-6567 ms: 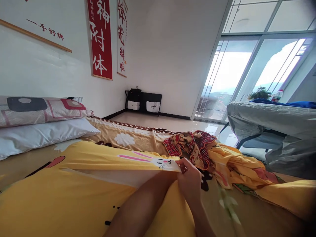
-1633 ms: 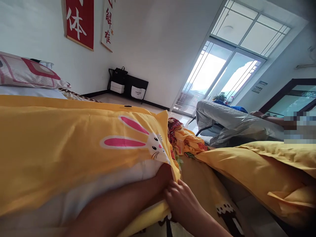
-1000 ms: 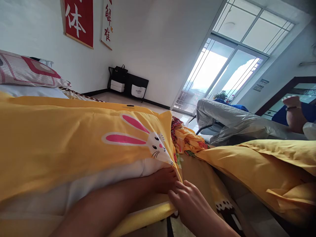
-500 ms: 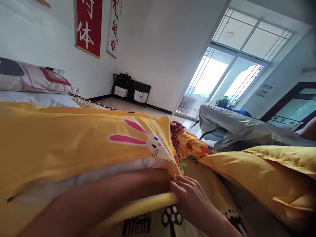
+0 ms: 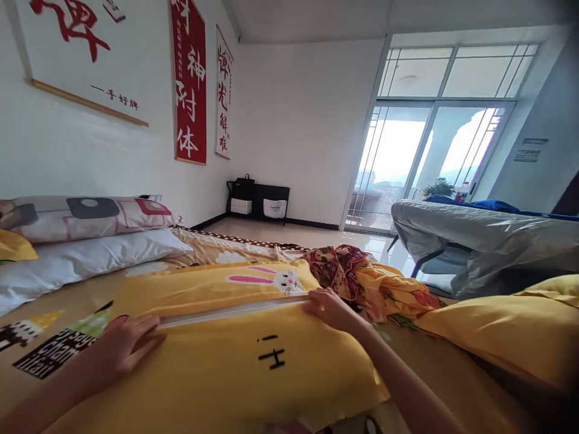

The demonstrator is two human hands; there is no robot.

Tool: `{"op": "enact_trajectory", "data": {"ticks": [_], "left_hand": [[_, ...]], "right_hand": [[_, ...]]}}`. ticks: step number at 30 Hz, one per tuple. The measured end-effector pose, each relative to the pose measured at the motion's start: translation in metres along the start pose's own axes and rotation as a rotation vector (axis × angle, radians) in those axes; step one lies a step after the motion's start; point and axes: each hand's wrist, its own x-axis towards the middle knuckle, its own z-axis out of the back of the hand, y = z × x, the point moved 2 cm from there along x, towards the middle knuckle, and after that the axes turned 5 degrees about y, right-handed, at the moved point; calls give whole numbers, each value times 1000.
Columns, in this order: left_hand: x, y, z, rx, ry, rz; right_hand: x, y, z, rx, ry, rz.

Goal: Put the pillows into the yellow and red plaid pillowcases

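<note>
A yellow pillow in a rabbit-print case [image 5: 235, 355] lies flat on the bed in front of me. A strip of the white inner pillow [image 5: 226, 312] shows along the case's open edge. My left hand [image 5: 122, 346] rests at the left end of that opening, fingers closed on the edge of the fabric. My right hand [image 5: 328, 306] pinches the right end of the opening, beside the pink-eared rabbit print [image 5: 271, 279].
Stacked pillows [image 5: 76, 241] lie at the left by the wall. Crumpled red and yellow bedding [image 5: 362, 280] sits past my right hand. Another yellow pillow [image 5: 506, 325] lies at right. A grey-covered table [image 5: 474, 235] stands near the glass doors.
My left arm has come out from inside the case and its hand now holds the left end of the opening. The pillow has dropped flat on the bed. My view has risen.
</note>
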Motion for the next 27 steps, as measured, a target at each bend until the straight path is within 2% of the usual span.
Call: {"op": "enact_trajectory", "data": {"ticks": [2,4,6,9,11,13,16,18,19,22,25,27], "left_hand": [[24,8,-3,-19,57,18],[47,11,9,-10,34,32],[65,11,33,26,-48,-14],[83,3,68,140,-211,-143],[91,-3,71,215,-279,-188],[96,-7,49,223,-238,-200],[96,-9,-9,136,-30,-175],[99,-7,-42,76,35,-126],[102,-6,-52,61,43,-92],[119,-7,-60,102,84,5],[135,-15,-52,187,119,61],[140,-21,-44,196,82,75]], "right_hand": [[25,13,-10,-83,-12,-11],[38,21,-3,-126,-51,-30],[39,21,19,-164,-80,-53],[24,10,58,-214,-98,-126],[11,2,68,-244,-109,-211],[-3,-4,57,-261,-99,-300],[-20,-5,15,-226,-26,-385],[-24,-2,-13,-198,-16,-391],[-23,0,-22,-194,-33,-381],[-9,4,-33,-226,-52,-372],[6,8,-29,-266,-34,-392],[11,11,-21,-303,-49,-368]]}}
